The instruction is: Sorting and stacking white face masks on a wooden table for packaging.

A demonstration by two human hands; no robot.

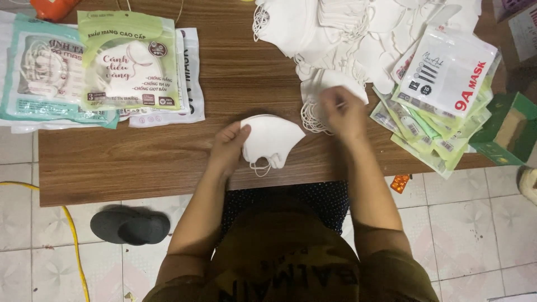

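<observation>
The wooden counter [168, 162] runs past the frame's far edge, cutting off the white mask heap [358, 33]. My left hand [228, 146] pinches a folded white mask [272, 140] lying near me; my blurred right hand [342, 113] touches the heap, its grip unclear.

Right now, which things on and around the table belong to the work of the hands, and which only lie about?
In the work:
left hand
right hand
folded white mask
pile of loose white masks
empty mask bags

Only lying about:
filled mask packets
grey slipper
yellow cable
green box
orange blister strip
</observation>
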